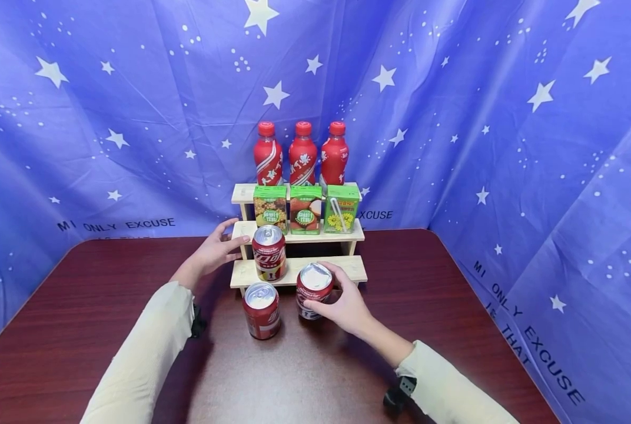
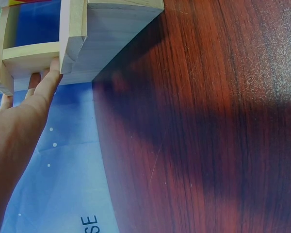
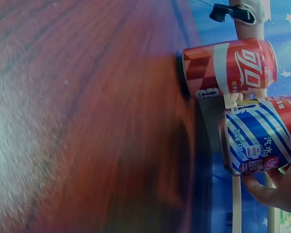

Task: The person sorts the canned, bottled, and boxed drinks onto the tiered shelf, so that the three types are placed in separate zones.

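Note:
My right hand [image 1: 345,303] grips a red soda can [image 1: 314,288] in front of the bottom step of a small wooden rack [image 1: 349,268]. Raised off the table, this can shows a blue striped side [image 3: 259,136] in the right wrist view. Just left of it, another red soda can [image 1: 262,315] stands upright on the table. A third soda can [image 1: 269,256] sits on the left part of the bottom step. At the rack's left side, my left hand [image 1: 215,252] touches the wood with its fingers [image 2: 49,80] extended.
Three juice boxes [image 1: 306,212] line the middle step. Behind them, three red bottles [image 1: 303,156] stand on the top step. The dark wooden table [image 1: 427,294] extends around the rack. A blue starry curtain [image 1: 151,118] hangs close behind and along the sides.

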The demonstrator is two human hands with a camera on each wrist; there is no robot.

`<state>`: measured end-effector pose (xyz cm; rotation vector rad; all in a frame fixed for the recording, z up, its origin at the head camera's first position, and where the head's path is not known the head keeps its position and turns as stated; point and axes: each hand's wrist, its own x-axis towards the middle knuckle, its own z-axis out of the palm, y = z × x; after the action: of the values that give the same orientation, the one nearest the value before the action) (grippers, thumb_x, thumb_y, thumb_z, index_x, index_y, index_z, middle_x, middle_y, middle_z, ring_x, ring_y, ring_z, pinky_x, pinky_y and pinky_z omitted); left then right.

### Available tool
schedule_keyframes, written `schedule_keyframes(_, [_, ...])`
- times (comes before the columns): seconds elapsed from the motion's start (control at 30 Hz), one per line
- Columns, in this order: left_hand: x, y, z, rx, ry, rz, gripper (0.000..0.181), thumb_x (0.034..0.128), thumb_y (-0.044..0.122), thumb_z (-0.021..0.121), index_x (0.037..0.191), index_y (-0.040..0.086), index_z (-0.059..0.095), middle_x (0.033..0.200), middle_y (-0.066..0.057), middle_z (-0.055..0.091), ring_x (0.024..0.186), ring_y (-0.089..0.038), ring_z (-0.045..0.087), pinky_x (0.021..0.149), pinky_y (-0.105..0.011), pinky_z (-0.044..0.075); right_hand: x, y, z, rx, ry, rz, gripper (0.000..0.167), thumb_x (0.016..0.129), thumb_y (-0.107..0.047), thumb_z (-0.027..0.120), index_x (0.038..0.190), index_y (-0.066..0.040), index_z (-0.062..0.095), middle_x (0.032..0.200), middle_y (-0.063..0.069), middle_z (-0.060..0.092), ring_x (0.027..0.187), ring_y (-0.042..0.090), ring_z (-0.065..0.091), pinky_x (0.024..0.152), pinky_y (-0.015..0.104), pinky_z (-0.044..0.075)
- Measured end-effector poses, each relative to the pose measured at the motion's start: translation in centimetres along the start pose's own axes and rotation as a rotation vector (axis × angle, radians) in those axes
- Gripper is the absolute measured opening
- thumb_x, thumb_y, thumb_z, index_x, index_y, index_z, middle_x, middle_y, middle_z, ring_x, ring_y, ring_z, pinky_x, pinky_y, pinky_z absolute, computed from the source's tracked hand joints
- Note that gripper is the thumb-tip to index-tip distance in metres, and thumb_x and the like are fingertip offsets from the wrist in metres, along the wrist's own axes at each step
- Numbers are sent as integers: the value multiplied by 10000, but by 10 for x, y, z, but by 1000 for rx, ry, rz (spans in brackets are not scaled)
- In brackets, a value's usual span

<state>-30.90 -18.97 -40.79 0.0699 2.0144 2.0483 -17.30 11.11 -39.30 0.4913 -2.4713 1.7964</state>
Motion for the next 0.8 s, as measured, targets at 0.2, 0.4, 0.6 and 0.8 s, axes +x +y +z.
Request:
schedule_keyframes(0.2, [0,-1,-1,-2,-2,-1,765,929,162,584,1502,202,79,1235,-116,367,1044,-150,502,1063,-505,384,8,21,-8,-16,-10,-46,750,702,-116,824,1347,-132,442,1230,102,586,1036,198,578,807,231,532])
schedule_keyframes(0.4, [-1,0,0,0,0,3,746,933,156,577,1500,212,96,1251,-124,358,1072,-168,491,1054,-508,394,11,4,-14,-20,-38,-17,751,723,-44,789,1370,-79,410,1264,165,556,1055,279,585,865,360,525])
schedule_keyframes(0.6, [-1,1,0,-3,0,2,742,935,150,572,1499,208,94,1250,-125,358,1110,-206,475,1054,-506,394,22,20,-19,-8,-45,-55,774,713,-77,807,1376,-125,411,1258,137,562,1086,262,570,861,314,527])
schedule_keyframes(0.8, [-1,-1,-1,0,1,1,746,935,157,573,1500,208,88,1253,-129,358,1111,-206,478,1054,-504,395,29,21,-21,-13,-51,-59,757,703,-97,816,1355,-143,434,1223,123,580,1059,251,576,836,286,538])
